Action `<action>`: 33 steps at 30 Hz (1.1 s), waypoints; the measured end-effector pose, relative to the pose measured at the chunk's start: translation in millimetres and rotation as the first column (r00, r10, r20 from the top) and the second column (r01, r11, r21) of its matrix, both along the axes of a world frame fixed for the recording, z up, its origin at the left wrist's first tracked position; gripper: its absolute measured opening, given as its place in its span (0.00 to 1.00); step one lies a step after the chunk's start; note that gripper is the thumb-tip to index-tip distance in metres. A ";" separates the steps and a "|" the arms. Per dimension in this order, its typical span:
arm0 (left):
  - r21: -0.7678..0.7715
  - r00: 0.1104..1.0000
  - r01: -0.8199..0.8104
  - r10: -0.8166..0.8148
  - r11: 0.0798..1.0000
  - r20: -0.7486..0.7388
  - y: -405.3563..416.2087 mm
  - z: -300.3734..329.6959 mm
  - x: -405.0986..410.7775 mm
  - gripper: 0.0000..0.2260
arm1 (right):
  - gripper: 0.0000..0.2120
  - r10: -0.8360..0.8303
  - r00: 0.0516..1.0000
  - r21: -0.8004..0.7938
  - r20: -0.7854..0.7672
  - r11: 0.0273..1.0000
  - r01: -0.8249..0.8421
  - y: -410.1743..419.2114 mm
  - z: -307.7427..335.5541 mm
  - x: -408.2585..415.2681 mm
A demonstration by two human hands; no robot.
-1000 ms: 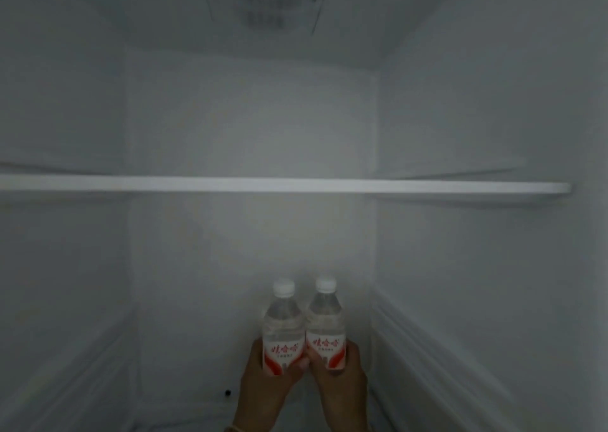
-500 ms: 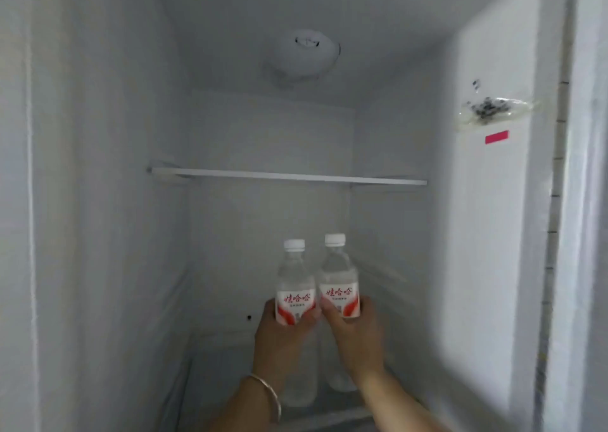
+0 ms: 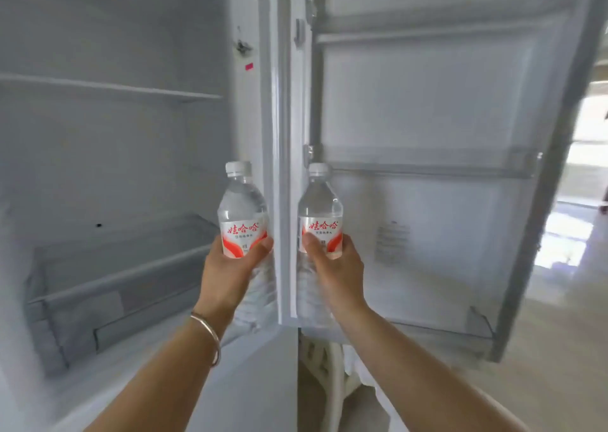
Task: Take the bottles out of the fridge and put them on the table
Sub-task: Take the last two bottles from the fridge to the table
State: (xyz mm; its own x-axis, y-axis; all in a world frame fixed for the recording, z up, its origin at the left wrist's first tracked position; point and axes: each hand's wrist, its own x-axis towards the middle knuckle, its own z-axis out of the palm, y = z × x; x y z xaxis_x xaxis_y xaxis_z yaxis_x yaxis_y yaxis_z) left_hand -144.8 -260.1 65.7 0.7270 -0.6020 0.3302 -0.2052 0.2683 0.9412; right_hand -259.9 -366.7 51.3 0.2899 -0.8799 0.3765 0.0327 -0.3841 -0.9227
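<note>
Head view: white fridge interior point(image 3: 115, 168) fills the left; its open door point(image 3: 427, 119) and a bright floor point(image 3: 543, 382) fill the right. Half a second ago both bottles were side by side inside the compartment; now they are out in front of the cabinet edge, apart. Left hand point(image 3: 230, 270), wearing a metal bangle point(image 3: 207, 329), grips the left bottle point(image 3: 242, 211) upright. Right hand point(image 3: 335, 270) grips the right bottle point(image 3: 320, 211) upright. Labels are white and red with red Chinese characters, 娃哈哈; smaller print is unreadable.
</note>
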 end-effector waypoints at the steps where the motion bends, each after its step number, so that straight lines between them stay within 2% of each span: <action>1: 0.015 0.999 0.032 -0.032 0.999 0.013 -6.6 -2.2 -24.2 0.17 | 0.19 -0.043 0.999 0.001 -0.001 0.999 0.043 -4.6 -3.9 -26.5; 3: 0.040 0.996 0.086 -0.088 0.995 0.033 -20.7 -9.1 -72.2 0.19 | 0.22 -0.126 0.992 0.006 -0.010 0.992 0.126 -13.0 -10.1 -80.4; 9: 0.093 0.967 0.254 -0.253 0.963 -0.021 -67.1 -38.4 -236.2 0.19 | 0.22 -0.333 0.942 0.060 -0.034 0.941 0.334 -36.1 -27.9 -264.2; 14: 0.124 0.924 0.383 -0.379 0.915 -0.056 -117.9 -64.5 -358.0 0.25 | 0.30 -0.424 0.900 0.123 -0.104 0.892 0.435 -59.8 -49.8 -386.5; 18: 0.173 0.890 0.454 -0.452 0.874 -0.053 -160.4 -77.8 -425.2 0.22 | 0.23 -0.514 0.842 0.151 -0.165 0.830 0.536 -89.9 -64.3 -457.0; 22: 0.188 0.873 0.487 -0.481 0.853 -0.082 -216.5 -92.0 -462.9 0.20 | 0.23 -0.566 0.807 0.209 -0.170 0.780 0.590 -138.2 -82.7 -498.0; 26: 0.199 0.876 0.482 -0.473 0.853 -0.096 -283.2 -106.4 -479.8 0.24 | 0.22 -0.582 0.792 0.240 -0.183 0.755 0.610 -198.0 -100.4 -515.8; 33: 0.235 0.872 0.488 -0.458 0.841 -0.172 -406.7 -129.5 -467.5 0.18 | 0.30 -0.539 0.817 0.242 -0.204 0.781 0.576 -321.8 -111.4 -504.4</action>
State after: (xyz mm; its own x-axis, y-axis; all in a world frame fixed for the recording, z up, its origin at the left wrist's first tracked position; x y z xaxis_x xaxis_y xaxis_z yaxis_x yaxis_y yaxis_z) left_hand -612.3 -666.7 -63.8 0.3525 -0.9345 0.0497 -0.0135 0.0480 0.9988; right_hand -764.4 -688.5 -60.2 -0.2593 -0.9621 0.0849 -0.2213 -0.0264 -0.9749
